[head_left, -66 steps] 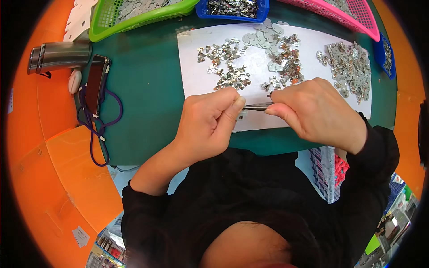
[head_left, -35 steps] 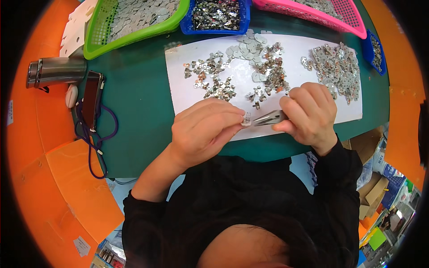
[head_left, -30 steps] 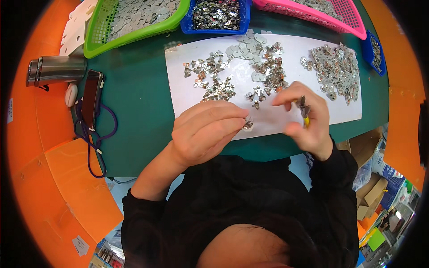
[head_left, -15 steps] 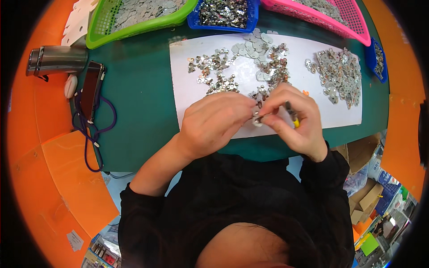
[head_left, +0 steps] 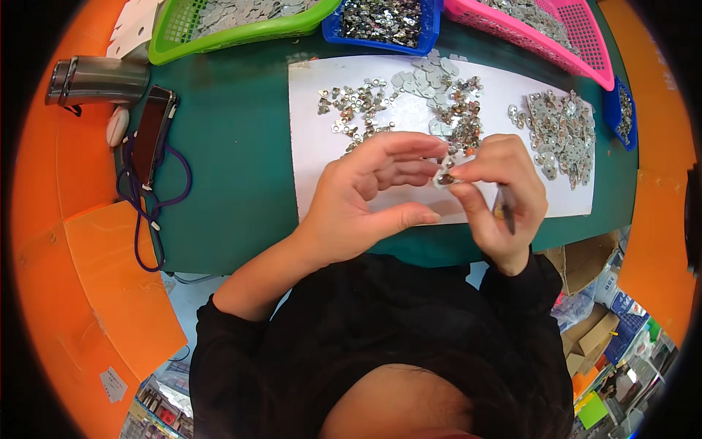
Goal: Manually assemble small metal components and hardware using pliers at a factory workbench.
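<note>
Between thumb and forefinger, my right hand (head_left: 512,183) pinches a small metal plate (head_left: 443,178) with a shiny fitting on it. A slim dark tool (head_left: 504,210) is tucked in the same palm; its kind is unclear. My left hand (head_left: 351,194) is open beside the plate, thumb and fingers spread around its left side. Under both hands lies a white sheet (head_left: 308,146). On it are small shiny metal fittings (head_left: 355,102), flat grey plates (head_left: 424,79), a mixed heap of fittings (head_left: 464,132) and, at right, a pile of plates with fittings (head_left: 563,135).
Along the far edge stand a green basket (head_left: 241,45), a blue bin (head_left: 380,45) and a pink basket (head_left: 541,57), each holding metal parts. A small blue tray (head_left: 630,143) is at right. Leftward lie a phone (head_left: 152,135), a purple cord (head_left: 183,175) and a steel cup (head_left: 110,79).
My left hand has opened, its fingers drawing apart from the plate. My right hand still pinches the plate and has shifted slightly right. The whole view has moved a little.
</note>
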A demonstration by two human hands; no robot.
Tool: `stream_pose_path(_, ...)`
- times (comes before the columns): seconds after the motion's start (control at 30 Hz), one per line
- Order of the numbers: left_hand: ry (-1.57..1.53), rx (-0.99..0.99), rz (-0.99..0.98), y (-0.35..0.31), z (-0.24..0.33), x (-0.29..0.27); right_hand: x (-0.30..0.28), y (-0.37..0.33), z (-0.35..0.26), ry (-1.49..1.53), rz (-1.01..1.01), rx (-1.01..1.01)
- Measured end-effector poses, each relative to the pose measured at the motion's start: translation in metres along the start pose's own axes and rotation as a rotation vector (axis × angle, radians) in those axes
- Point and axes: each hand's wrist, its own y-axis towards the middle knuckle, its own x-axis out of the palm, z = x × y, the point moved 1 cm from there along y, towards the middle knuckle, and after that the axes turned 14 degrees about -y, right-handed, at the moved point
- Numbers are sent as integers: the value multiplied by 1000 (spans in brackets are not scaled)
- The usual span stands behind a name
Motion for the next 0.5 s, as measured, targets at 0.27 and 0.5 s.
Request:
stream_pose_path(0.27,-85,178,-84,-5,-6,-13,9,-3,-8,51,-79,-57)
stream_pose_path(0.5,-108,176,-77,-5,-8,-16,12,-3,-9,43,-88,-71)
